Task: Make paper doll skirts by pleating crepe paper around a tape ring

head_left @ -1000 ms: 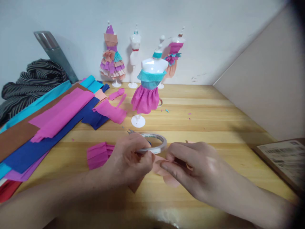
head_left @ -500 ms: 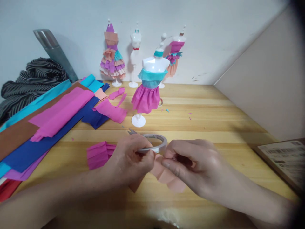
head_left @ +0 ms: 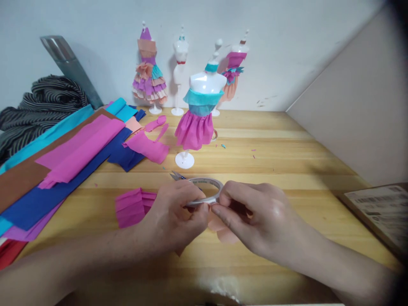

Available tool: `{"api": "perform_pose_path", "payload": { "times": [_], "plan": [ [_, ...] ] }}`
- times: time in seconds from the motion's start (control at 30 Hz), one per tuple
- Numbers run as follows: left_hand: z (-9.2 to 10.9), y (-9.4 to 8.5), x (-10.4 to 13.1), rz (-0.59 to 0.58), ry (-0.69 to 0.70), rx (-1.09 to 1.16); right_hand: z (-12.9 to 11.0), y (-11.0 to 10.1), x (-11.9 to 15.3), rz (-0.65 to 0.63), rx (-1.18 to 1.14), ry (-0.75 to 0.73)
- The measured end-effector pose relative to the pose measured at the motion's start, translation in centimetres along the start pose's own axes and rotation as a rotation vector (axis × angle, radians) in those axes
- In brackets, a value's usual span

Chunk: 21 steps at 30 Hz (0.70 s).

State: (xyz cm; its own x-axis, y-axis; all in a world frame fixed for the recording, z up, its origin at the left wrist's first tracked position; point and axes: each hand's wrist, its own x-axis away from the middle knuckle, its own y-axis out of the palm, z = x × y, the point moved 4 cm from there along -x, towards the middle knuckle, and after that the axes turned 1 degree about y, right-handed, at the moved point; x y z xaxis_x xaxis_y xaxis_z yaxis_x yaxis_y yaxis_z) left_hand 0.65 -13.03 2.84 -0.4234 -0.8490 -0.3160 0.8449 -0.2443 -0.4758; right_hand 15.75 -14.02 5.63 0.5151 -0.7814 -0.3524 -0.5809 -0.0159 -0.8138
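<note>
Now the left hand [head_left: 180,210] holds ring-shaped tape [head_left: 210,199] near rippled peach crepe [head_left: 225,233].

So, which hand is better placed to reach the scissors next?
Probably the left hand: the scissors show just beyond its knuckles, though it holds the tape roll; the right hand sits farther off.

Forearms [head_left: 331,260] angle inward, left hand [head_left: 181,212] and right hand [head_left: 259,216] pinching, fingertips [head_left: 204,209] nearly touching.
</note>
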Motion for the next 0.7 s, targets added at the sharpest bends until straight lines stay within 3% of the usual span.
{"api": "perform_pose_path", "payload": {
  "times": [0.43, 0.7],
  "plan": [
    [0.70, -0.58, 0.09, -0.095, 0.043, 0.034, 0.08, -0.08, -0.61, 0.006, -0.036, 0.059],
    [0.08, -0.18, -0.23, -0.032, -0.093, -0.004, -0.22, 0.00, -0.61, -0.001, 0.014, 0.068]
  ]
}}
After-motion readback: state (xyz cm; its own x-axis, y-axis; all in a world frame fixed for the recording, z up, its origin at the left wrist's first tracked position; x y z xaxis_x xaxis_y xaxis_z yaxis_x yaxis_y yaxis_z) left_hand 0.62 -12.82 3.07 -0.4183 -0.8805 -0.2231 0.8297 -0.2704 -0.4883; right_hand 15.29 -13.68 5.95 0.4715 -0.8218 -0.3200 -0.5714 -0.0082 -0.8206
